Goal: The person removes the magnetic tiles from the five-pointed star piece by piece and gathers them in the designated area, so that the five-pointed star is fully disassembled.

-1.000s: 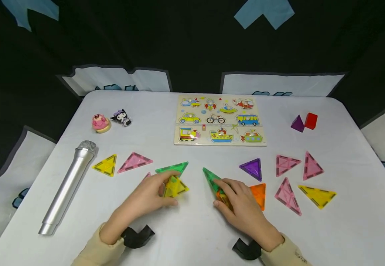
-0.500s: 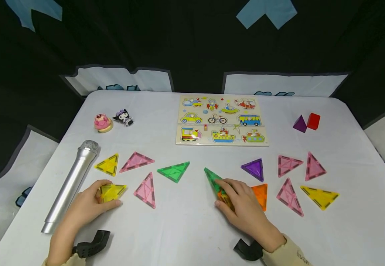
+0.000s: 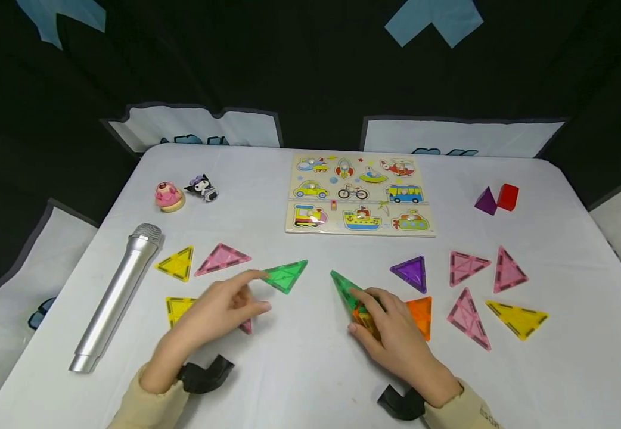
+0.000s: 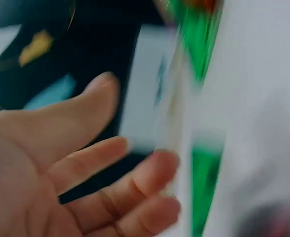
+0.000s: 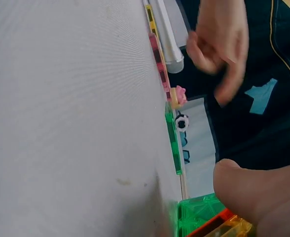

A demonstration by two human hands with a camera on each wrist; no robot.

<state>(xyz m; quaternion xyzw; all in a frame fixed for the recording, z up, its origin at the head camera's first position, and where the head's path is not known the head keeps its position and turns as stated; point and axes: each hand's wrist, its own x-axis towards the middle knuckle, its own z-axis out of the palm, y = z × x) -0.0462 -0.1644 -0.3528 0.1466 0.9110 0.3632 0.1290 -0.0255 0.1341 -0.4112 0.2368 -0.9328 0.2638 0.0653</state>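
My left hand (image 3: 221, 313) hovers over the left part of the table, thumb and index finger spread, holding nothing. Its index fingertip overlaps the near left edge of a green triangular magnetic tile (image 3: 286, 276) in the head view. Under the hand lies a pink tile (image 3: 247, 326), mostly covered. A yellow tile (image 3: 177, 307) lies left of the hand, partly hidden by it. My right hand (image 3: 396, 333) grips a group of magnetic tiles (image 3: 344, 287), green with orange and yellow, against the table. In the right wrist view the thumb (image 5: 229, 177) presses beside the green tile (image 5: 197, 212).
More tiles lie around: yellow (image 3: 179, 263) and pink (image 3: 222, 258) at left, purple (image 3: 411, 273) and orange (image 3: 423, 316) near the right hand, several others farther right. A silver microphone (image 3: 117, 298), small figurines, a vehicle puzzle board (image 3: 361, 202) and two blocks also stand on the table.
My left hand carried the yellow tile leftward, let it go on the table, then came back right to the green tile. My right hand keeps its grip in place.
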